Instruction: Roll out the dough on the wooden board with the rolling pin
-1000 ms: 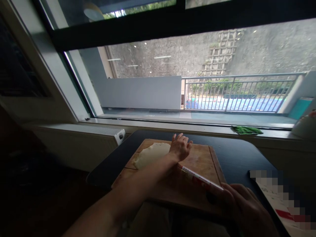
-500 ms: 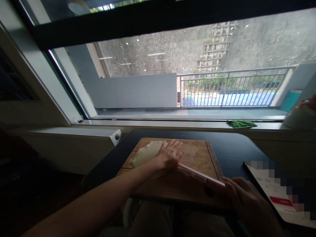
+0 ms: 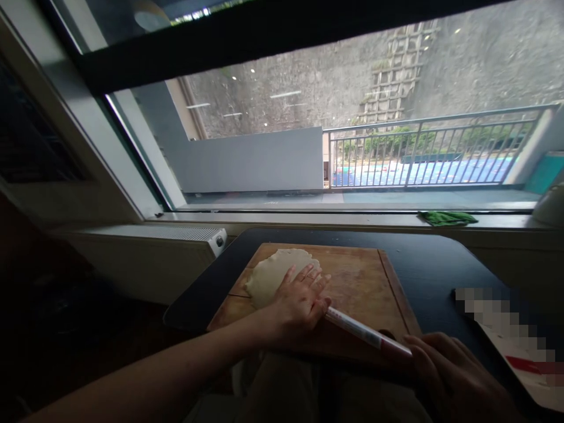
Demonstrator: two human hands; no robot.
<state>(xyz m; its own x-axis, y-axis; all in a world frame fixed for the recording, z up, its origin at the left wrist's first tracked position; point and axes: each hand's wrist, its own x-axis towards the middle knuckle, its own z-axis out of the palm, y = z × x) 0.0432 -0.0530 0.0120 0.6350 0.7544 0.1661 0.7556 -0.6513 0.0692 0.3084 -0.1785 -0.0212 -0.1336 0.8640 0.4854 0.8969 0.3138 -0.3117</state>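
A flat, pale, roughly round sheet of dough (image 3: 275, 270) lies on the left part of a wooden board (image 3: 356, 276). My left hand (image 3: 302, 299) rests over the dough's near right side, fingers spread and pointing away from me. Its thumb is beside the upper end of a slim rolling pin (image 3: 352, 326), which seems wrapped in clear printed plastic. That pin slants across the board, and any part of it under the left hand is hidden. At its lower right end, my right hand (image 3: 453, 364) is closed around it.
The board sits on a dark table (image 3: 429, 264) below a window. A clipboard-like panel (image 3: 506, 341), partly pixelated, lies on the right. On the sill is a green cloth (image 3: 447, 218). A white radiator (image 3: 176, 247) stands left of the table.
My left hand has drawn back a little towards me, and more of the dough shows. The rolling pin and my right hand have shifted slightly nearer. The camera view has moved a little too.
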